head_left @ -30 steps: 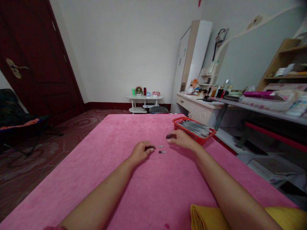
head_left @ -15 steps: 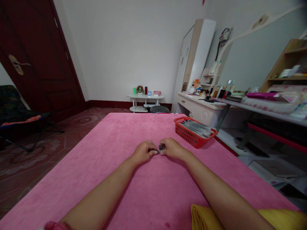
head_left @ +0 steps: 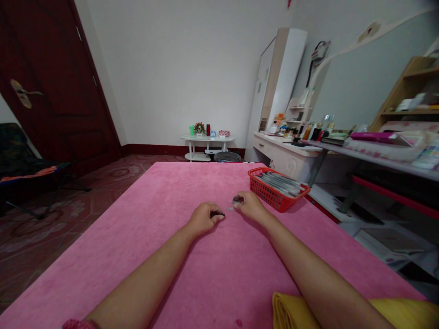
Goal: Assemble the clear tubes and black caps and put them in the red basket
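My left hand (head_left: 205, 217) is over the pink cloth, thumb and fingers pinched on a small dark thin piece (head_left: 222, 214) whose tip juts toward the right. A short distance to the right, my right hand (head_left: 252, 205) is closed on a small dark object (head_left: 237, 199), mostly covered by the fingers. From its fingertips a pale, see-through strip (head_left: 229, 209) sticks out to the left. The two hands are apart, with a narrow gap between them. What exactly either hand holds is too small to make out.
A red plastic basket (head_left: 274, 194) of long grey stick-like items stands beyond my right hand. Folded yellow cloth (head_left: 291, 310) lies under my right forearm. The pink cloth (head_left: 137, 237) covers the surface. A white dressing table (head_left: 288, 153) is at the right, a folding chair (head_left: 27, 160) at the left.
My right hand has moved away from the left one, up and to the right, opening a gap between them. The pale strip now shows at its fingertips. My left hand has barely moved.
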